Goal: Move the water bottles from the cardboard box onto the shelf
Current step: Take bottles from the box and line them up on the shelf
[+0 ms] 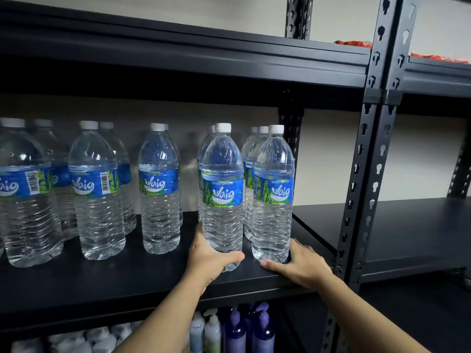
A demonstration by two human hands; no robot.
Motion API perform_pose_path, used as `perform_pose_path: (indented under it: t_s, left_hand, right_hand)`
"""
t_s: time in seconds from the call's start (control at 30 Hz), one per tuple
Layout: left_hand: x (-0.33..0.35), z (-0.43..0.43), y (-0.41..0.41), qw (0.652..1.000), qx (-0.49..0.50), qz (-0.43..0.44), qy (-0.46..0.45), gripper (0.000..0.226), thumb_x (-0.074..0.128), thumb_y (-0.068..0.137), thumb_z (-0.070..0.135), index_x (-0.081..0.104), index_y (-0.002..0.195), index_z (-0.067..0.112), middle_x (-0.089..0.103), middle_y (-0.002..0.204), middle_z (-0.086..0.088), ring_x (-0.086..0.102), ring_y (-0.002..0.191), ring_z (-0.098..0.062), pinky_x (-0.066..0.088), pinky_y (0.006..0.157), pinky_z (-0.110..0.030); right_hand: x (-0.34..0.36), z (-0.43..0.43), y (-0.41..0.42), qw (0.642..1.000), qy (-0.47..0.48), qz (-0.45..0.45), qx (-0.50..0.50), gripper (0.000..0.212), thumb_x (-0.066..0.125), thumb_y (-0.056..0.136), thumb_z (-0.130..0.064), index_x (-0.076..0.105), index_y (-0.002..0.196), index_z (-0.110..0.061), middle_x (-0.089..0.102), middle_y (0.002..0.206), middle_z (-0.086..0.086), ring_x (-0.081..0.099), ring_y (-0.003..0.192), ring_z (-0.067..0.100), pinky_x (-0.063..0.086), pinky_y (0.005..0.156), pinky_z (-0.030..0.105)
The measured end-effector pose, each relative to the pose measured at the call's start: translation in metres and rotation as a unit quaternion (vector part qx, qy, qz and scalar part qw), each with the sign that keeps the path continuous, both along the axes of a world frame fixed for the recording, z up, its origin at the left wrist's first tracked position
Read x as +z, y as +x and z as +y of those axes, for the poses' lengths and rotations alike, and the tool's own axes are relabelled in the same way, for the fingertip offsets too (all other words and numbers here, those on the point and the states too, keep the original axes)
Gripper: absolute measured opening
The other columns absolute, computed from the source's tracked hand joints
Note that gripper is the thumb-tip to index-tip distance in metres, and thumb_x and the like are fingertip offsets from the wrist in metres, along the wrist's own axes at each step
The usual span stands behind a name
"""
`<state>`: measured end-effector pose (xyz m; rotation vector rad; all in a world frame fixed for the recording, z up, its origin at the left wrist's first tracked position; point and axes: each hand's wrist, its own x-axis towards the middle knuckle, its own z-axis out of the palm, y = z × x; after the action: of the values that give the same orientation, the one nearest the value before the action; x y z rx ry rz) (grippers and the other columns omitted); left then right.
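Several clear water bottles with blue labels and white caps stand in rows on the black shelf (142, 273). My left hand (211, 258) grips the base of one bottle (222, 189) near the shelf's front edge. My right hand (300, 266) curls around the base of the rightmost front bottle (273, 194), thumb in front and fingers behind it. More bottles stand behind these two. Other bottles (159, 189) (95, 192) stand to the left. The cardboard box is not in view.
A black upright post (362, 174) ends this shelf on the right; a neighbouring black shelf (407, 238) lies beyond it. Purple and white squeeze bottles (237, 329) and white packs (76, 340) sit on the level below. Red packets (354, 43) lie on the level above.
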<state>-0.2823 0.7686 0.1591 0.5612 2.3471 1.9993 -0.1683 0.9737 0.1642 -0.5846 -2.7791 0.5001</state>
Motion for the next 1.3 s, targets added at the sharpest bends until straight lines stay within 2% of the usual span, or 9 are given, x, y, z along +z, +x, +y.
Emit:
perform_pose_path:
  t_s: [0.1,0.3,0.5,0.7,0.87,0.93,1.03,1.17,1.3]
  left_hand:
    - [-0.001,0.002,0.001,1.000,0.017,0.001,0.000,0.092,0.090,0.030,0.032,0.046,0.111,0.040,0.070,0.103,0.011,0.069,0.094,-0.010,0.058,0.088,-0.036]
    - [-0.001,0.006,0.000,0.999,0.034,-0.007,0.003,0.089,0.089,0.029,0.028,0.044,0.104,0.046,0.072,0.097,0.009,0.072,0.090,-0.023,0.061,0.077,-0.047]
    - [0.003,0.005,0.005,0.999,0.047,0.002,-0.007,0.089,0.085,0.029,0.031,0.042,0.107,0.044,0.070,0.100,0.009,0.071,0.091,-0.018,0.061,0.080,-0.043]
    - [0.009,0.004,0.009,0.997,0.053,-0.010,-0.048,0.094,0.087,0.029,0.032,0.041,0.111,0.039,0.067,0.103,0.009,0.068,0.093,-0.017,0.060,0.081,-0.040]
    - [0.014,-0.003,0.022,0.990,0.051,-0.050,-0.121,0.103,0.097,0.041,0.033,0.046,0.129,0.019,0.061,0.127,-0.002,0.060,0.115,-0.023,0.048,0.101,-0.033]
    - [0.013,-0.008,0.037,0.982,0.072,-0.042,-0.171,0.095,0.093,0.058,0.030,0.042,0.136,0.008,0.050,0.138,-0.010,0.050,0.127,-0.029,0.042,0.104,-0.033]
    - [0.007,-0.013,0.066,0.978,0.105,-0.015,-0.178,0.071,0.079,0.077,0.024,0.042,0.134,0.003,0.045,0.138,-0.015,0.046,0.128,-0.033,0.039,0.104,-0.037]
    - [-0.005,-0.016,0.118,0.979,0.117,0.053,-0.159,0.066,0.069,0.082,0.015,0.038,0.140,0.006,0.040,0.143,-0.015,0.041,0.131,-0.033,0.035,0.106,-0.038]
    - [-0.028,0.000,0.166,0.976,0.026,0.070,-0.204,0.051,0.067,0.082,0.019,0.048,0.129,0.012,0.048,0.135,-0.009,0.044,0.127,-0.029,0.038,0.104,-0.037]
  right_hand:
    - [0.001,-0.001,0.000,1.000,0.006,-0.003,0.000,0.094,0.043,0.060,-0.095,0.040,0.137,-0.042,0.050,0.138,-0.015,0.045,0.130,0.019,0.035,0.108,0.037]
    - [0.002,-0.003,0.001,1.000,0.012,-0.009,-0.002,0.091,0.044,0.063,-0.093,0.040,0.137,-0.042,0.049,0.138,-0.014,0.044,0.131,0.019,0.032,0.108,0.035]
    - [0.003,-0.006,0.002,1.000,0.021,-0.014,0.001,0.088,0.043,0.069,-0.089,0.037,0.142,-0.039,0.048,0.141,-0.011,0.040,0.133,0.018,0.029,0.112,0.036]
    - [-0.002,-0.007,0.002,0.998,0.047,-0.035,0.004,0.099,0.027,0.067,-0.095,0.034,0.147,-0.037,0.040,0.151,-0.007,0.031,0.142,0.015,0.020,0.117,0.045]
    - [-0.016,-0.025,0.019,0.997,0.046,-0.011,-0.057,0.121,0.002,0.062,-0.092,0.030,0.152,-0.016,0.026,0.160,0.003,0.017,0.149,0.017,0.011,0.120,0.040]
    - [-0.018,-0.035,0.035,0.998,0.036,-0.014,-0.050,0.114,0.006,0.071,-0.087,0.022,0.154,-0.010,0.019,0.163,0.005,0.010,0.151,0.018,0.006,0.121,0.039]
    - [-0.021,-0.042,0.067,0.999,0.038,-0.010,-0.020,0.083,0.041,0.093,-0.063,0.019,0.155,-0.014,0.014,0.164,0.000,0.006,0.151,0.014,0.009,0.122,0.033]
    - [-0.023,-0.050,0.129,0.998,-0.011,0.006,-0.063,0.061,0.054,0.090,-0.044,0.036,0.145,-0.028,0.041,0.146,-0.006,0.044,0.134,0.016,0.040,0.107,0.036]
    - [-0.035,-0.047,0.208,0.990,-0.011,-0.021,-0.140,0.047,0.053,0.089,-0.045,0.044,0.134,-0.034,0.049,0.128,-0.008,0.056,0.117,0.020,0.047,0.093,0.041]
